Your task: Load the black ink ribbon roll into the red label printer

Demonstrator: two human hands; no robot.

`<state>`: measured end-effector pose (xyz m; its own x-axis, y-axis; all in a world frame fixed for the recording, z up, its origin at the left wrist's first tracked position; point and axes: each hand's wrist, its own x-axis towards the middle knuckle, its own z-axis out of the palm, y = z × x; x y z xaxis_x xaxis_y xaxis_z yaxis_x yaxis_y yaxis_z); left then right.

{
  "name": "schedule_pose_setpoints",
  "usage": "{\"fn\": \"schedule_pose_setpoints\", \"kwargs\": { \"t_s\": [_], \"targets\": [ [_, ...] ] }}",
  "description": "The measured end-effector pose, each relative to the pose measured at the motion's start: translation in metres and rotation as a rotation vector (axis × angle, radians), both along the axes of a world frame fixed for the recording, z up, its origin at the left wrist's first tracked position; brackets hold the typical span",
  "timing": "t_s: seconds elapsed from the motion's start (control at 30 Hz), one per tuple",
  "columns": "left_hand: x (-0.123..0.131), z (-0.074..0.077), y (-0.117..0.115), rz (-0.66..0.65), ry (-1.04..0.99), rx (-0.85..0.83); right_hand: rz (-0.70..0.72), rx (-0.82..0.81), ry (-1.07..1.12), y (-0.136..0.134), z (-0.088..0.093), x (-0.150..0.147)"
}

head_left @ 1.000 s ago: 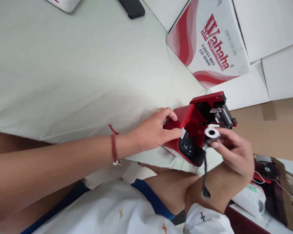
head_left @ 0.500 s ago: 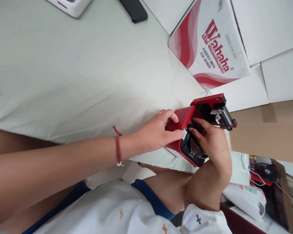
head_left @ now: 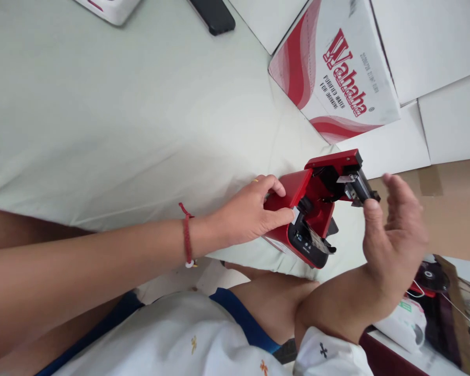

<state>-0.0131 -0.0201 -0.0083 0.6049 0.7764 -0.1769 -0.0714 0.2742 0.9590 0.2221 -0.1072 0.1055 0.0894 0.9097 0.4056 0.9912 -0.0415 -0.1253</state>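
Observation:
A red label printer (head_left: 293, 183) with a black front panel sits on the cloth, its lid (head_left: 332, 159) swung up. The black roller part (head_left: 360, 188) shows on the raised lid, and the red inner bay lies exposed. My left hand (head_left: 258, 209) grips the printer's body, thumb along the edge by a small white sticker and fingers bent over the red side. My right hand (head_left: 395, 240) is beside the lid's outer end, fingers apart, holding nothing. Its thumb tip overlaps the lid's corner in view; whether they touch, I cannot tell.
A pale cloth (head_left: 141, 104) covers the table. A white and red Wahaha water carton (head_left: 337, 78) stands behind the printer, with white boxes (head_left: 434, 47) around it. A black phone-like object (head_left: 215, 18) and a white device (head_left: 115, 10) lie at the far side.
My right hand has come out of the printer's bay and moved right to the lid's end, its fingers spreading. My left hand keeps its place on the body.

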Motion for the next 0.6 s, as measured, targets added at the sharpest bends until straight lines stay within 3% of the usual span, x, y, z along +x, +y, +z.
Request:
{"fn": "schedule_pose_setpoints", "kwargs": {
  "t_s": [0.1,0.17,0.27,0.33,0.43,0.6],
  "targets": [
    [-0.003,0.001,-0.007,0.138,0.019,0.290,-0.017,-0.020,-0.008,0.007,-0.001,-0.001],
    [-0.008,0.003,-0.012,0.197,-0.014,0.634,-0.008,-0.035,-0.035,0.008,0.000,-0.005],
    [-0.012,0.004,-0.021,0.169,-0.053,1.164,0.008,-0.027,-0.041,0.007,0.001,-0.009],
    [-0.012,0.001,-0.026,0.132,-0.014,1.423,0.005,-0.019,-0.044,0.006,0.003,-0.011],
    [-0.010,-0.005,-0.034,0.200,0.033,1.603,-0.014,0.001,-0.044,0.001,0.007,-0.015],
    [-0.011,-0.005,-0.039,0.319,0.055,1.662,0.036,-0.037,-0.035,-0.013,0.016,-0.026]
  ]
}}
